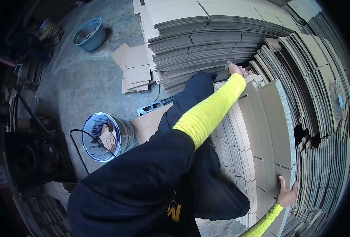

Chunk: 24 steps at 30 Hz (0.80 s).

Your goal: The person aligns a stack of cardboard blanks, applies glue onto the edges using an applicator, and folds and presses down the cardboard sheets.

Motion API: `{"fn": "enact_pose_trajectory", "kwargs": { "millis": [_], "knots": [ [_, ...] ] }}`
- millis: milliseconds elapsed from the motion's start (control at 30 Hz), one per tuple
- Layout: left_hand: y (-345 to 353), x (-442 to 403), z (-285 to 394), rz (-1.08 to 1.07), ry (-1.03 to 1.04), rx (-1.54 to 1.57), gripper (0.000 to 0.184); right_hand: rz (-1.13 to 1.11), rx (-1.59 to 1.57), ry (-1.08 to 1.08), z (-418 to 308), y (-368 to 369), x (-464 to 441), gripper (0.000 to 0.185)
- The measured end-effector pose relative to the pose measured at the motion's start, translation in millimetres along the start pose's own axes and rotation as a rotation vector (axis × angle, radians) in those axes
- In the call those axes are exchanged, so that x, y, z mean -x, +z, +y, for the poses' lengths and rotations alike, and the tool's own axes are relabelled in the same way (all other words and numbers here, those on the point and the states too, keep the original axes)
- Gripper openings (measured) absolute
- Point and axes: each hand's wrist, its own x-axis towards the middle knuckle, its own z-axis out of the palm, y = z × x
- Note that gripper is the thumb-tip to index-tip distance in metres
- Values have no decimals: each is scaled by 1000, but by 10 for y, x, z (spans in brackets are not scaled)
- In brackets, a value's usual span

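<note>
My right hand (287, 195) grips the outer long edge of a stack of slotted cardboard sheets (276, 122), thumb on the top face and fingers round the edge. Across my body reaches my left arm in a yellow sleeve. At its end my left hand (236, 70) is by the far end of these sheets, with the thumb raised and the fingers curled. Whatever those fingers hold, if anything, is hidden. Beside my leg, more cardboard sheets (232, 144) lie layered against the gripped stack.
Tall piles of flat cardboard (191, 43) stand ahead, and further stacks (321, 166) line the right side. A metal bucket (119, 136) with scraps, a blue crate (151, 107), loose cardboard pieces (137, 73) and a blue tub (91, 34) are on the left floor.
</note>
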Motion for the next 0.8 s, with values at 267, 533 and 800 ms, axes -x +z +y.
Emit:
{"fn": "enact_pose_trajectory", "kwargs": {
  "millis": [267, 533, 800],
  "knots": [
    [-1413, 1539, 1681, -277, 791, -1057, 71, -35, 92, -6, 135, 62, -60, 94],
    [-3993, 2835, 4258, 646, 316, -2340, 81, 35, 99, -45, 345, 230, -59, 88],
    [-4308, 2140, 4456, 648, -284, -2867, 62, -46, -72, -9, -14, -45, 22, 68]
  ]
}}
